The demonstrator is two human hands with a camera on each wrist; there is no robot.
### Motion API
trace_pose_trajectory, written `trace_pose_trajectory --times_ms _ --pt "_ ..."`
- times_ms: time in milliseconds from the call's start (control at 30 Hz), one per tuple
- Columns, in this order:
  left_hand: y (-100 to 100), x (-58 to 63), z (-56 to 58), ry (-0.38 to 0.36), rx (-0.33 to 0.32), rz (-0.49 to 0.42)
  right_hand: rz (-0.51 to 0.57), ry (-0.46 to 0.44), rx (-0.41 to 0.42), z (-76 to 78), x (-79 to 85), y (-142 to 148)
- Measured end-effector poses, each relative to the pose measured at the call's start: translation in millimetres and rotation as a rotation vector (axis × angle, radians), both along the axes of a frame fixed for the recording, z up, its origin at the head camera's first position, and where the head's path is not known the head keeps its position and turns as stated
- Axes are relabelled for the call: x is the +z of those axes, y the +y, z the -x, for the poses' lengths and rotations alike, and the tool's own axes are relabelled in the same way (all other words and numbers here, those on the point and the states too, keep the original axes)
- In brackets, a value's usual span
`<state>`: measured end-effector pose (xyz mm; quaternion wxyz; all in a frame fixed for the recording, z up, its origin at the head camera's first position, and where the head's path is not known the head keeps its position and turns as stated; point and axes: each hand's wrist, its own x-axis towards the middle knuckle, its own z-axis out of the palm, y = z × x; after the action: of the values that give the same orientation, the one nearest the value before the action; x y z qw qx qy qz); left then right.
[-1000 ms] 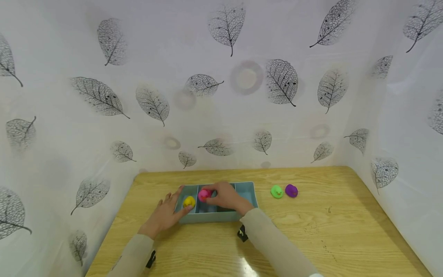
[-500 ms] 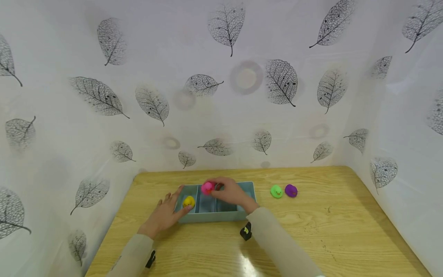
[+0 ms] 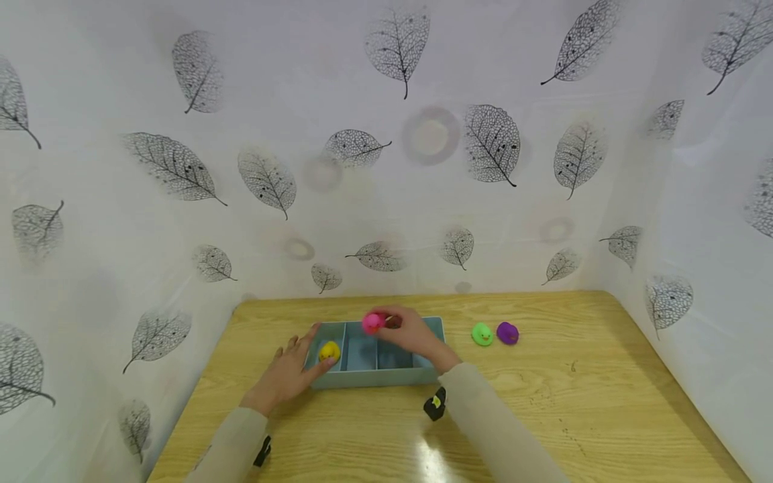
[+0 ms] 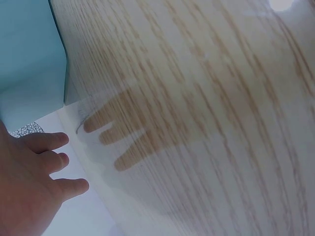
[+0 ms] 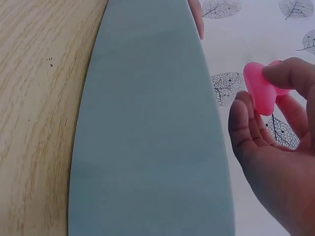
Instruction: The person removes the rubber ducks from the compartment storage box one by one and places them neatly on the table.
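One pink rubber duck (image 3: pixel 372 323) pinched in right hand (image 3: pixel 417 334), above rear of blue-gray divided tray (image 3: pixel 374 379) near its middle divider (image 3: pixel 377 355); left hand (image 3: pixel 286 373) splayed at tray's left end. Best: squeeze lightly (looks squishy), clear the divider, steady tray with left.

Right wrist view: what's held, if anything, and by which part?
The right hand pinches a pink duck between thumb and fingers; head or body, I cannot tell.
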<state>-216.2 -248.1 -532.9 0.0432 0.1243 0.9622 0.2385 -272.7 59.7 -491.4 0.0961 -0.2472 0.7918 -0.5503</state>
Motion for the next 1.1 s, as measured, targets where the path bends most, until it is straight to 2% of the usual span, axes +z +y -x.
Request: trace_pose_trajectory --times_ms 333,533,800,1100 --pt "0 0.6 -0.5 -0.004 0.004 -0.007 0.063 -0.07 -0.078 0.1 3.3 9" --pt "-1 -0.3 0.0 -0.025 0.007 -0.011 0.057 -0.094 -0.109 0.3 5.2 16" --pt "0 -0.8 0.7 -0.025 0.003 -0.009 -0.015 -0.019 -0.18 -2.1 4.3 31" --pt "0 -0.3 0.8 -0.021 0.002 -0.007 -0.042 0.002 -0.197 -5.2 4.0 49"
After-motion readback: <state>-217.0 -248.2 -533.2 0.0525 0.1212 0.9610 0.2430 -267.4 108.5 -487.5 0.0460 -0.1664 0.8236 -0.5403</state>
